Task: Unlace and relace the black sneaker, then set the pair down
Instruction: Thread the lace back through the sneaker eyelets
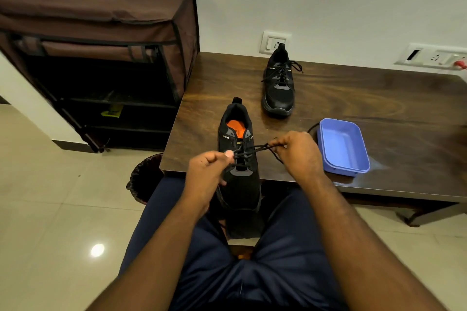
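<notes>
Near edge of dark wooden worktop (341, 88): black sneaker (240, 156), toe overhanging toward the lap, orange insole showing. Left hand (207, 171) and right hand (298, 154) each pinching a black lace (255, 149), pulled taut across the eyelets. Farther back, second black sneaker (279, 83), laced, near the wall. Right of the hands, blue plastic tray (342, 146). Far left, brown fabric shoe rack (101, 45) on the floor.

we see a blue tray (341, 147) on the dark wood counter (353, 98), a brown fabric shoe rack (106, 40) beside it, and a black bin (144, 179) below.
</notes>
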`<state>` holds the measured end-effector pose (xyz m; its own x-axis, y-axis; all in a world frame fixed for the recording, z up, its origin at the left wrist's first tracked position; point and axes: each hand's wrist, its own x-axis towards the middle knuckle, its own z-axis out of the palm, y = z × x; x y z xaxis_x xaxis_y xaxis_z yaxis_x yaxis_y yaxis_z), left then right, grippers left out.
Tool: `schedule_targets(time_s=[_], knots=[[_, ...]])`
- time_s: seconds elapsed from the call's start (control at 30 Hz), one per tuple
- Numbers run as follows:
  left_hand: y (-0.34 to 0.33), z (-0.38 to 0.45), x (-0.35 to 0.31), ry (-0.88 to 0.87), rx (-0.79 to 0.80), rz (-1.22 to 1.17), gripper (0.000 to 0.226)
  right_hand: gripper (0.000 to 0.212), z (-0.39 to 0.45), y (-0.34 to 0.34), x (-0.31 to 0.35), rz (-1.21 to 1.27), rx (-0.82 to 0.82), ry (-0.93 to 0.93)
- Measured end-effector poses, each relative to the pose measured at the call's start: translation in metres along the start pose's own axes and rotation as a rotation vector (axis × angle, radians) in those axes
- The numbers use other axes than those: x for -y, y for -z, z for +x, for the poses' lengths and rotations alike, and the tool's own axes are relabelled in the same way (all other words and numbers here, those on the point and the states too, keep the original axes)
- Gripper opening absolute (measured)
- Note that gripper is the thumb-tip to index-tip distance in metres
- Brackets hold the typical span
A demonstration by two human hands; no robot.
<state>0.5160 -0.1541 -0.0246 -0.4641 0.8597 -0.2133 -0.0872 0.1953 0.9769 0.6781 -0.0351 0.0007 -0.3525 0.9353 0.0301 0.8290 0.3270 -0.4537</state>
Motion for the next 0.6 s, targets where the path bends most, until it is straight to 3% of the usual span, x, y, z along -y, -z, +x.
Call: schedule_targets(time_s=[0.13,0.2,0.3,0.37,0.43,0.47,0.53,0.6], knots=[[0.034,0.014,-0.01,-0.027,0.033,0.151,0.011,0.016,0.003,0.01,-0.024,-0.088,-0.074,-0.199],[0.041,0.019,-0.012,-0.071,0.031,0.189,0.005,0.04,-0.001,0.006,-0.023,-0.181,0.054,-0.118],[0.024,0.019,-0.017,-0.116,0.1,0.217,0.004,0.071,-0.016,-0.021,0.012,0.271,0.336,0.186],[0.013,0.018,-0.017,-0.139,0.131,0.18,0.003,0.055,-0.028,-0.041,0.03,0.547,0.398,0.252],[0.017,0.019,-0.017,-0.132,0.141,0.184,0.004,0.025,-0.026,-0.042,0.029,0.747,0.254,0.107],[0.025,0.02,-0.016,-0.118,0.143,0.196,0.004,0.021,-0.024,-0.037,0.022,0.808,0.152,0.005],[0.046,0.024,-0.013,-0.079,0.133,0.217,0.005,0.018,-0.019,-0.027,0.002,0.766,-0.055,-0.143],[0.059,0.027,-0.007,-0.052,0.11,0.233,0.009,0.016,-0.011,-0.024,-0.018,0.609,-0.117,-0.241]])
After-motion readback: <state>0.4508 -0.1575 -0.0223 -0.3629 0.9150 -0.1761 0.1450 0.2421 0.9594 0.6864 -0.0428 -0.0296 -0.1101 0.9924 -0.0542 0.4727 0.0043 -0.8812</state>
